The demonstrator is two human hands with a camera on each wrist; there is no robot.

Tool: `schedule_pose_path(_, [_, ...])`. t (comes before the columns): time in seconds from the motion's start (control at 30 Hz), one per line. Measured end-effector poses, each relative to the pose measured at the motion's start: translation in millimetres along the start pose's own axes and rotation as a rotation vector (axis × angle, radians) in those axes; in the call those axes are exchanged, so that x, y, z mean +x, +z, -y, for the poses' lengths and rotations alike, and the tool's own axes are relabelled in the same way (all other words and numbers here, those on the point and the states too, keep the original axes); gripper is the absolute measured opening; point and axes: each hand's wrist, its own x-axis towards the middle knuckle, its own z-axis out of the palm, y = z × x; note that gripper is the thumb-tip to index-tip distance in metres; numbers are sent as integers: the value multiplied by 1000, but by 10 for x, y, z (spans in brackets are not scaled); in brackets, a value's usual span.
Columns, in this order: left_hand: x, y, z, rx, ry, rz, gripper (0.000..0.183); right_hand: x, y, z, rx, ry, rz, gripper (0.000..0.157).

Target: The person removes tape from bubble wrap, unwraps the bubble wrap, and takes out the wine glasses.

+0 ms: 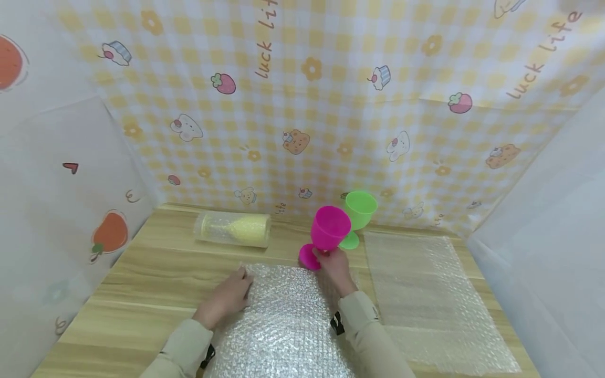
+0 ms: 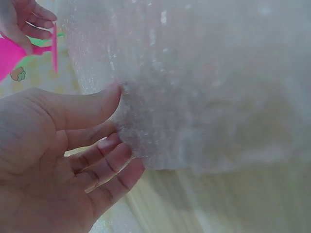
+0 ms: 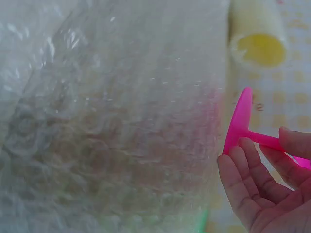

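Observation:
With thumb and fingers, my right hand (image 1: 336, 269) pinches the stem of a bright pink plastic goblet (image 1: 331, 229); the right wrist view shows its round base (image 3: 240, 119) beside the fingers. The goblet leans, bowl up and to the right, past the far edge of a bubble wrap sheet (image 1: 283, 325). My left hand (image 1: 227, 295) pinches that sheet's far left corner between thumb and forefinger, the other fingers lying along its edge in the left wrist view. Close behind the pink goblet stands a green goblet (image 1: 361, 211), partly covered by it.
A yellow goblet rolled in bubble wrap (image 1: 236, 229) lies on its side at the back left of the wooden table (image 1: 137, 283). Another bubble wrap sheet (image 1: 420, 294) lies flat on the right. A checked cloth (image 1: 293, 105) hangs behind, with white sheets at both sides.

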Motion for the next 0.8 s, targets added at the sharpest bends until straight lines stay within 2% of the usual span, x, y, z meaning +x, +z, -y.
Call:
schedule_pose_path(0.2, [-22, 83, 13, 7, -11, -62, 63, 81, 122, -154, -139, 65, 9, 27])
schedule_pose_path(0.37, [-76, 110, 4, 58, 13, -151, 60, 60, 131, -167, -186, 19, 65, 19])
schedule_pose_path(0.47, [-115, 124, -6, 94, 34, -205, 55, -28, 127, -117, -221, 10, 137, 17])
schedule_pose_path(0.57, [-131, 134, -13, 119, 54, -244, 50, -152, 164, -52, -331, -3, 206, 18])
schedule_pose_path(0.63, [-126, 137, -12, 145, 65, -253, 49, -231, 212, -16, -432, -25, 229, 17])
schedule_pose_path(0.7, [-119, 131, -14, 152, 72, -243, 49, -279, 252, 13, -516, -69, 211, 14])
schedule_pose_path(0.8, [-92, 105, -7, 135, 72, -191, 41, -305, 281, 41, -566, -97, 195, 13])
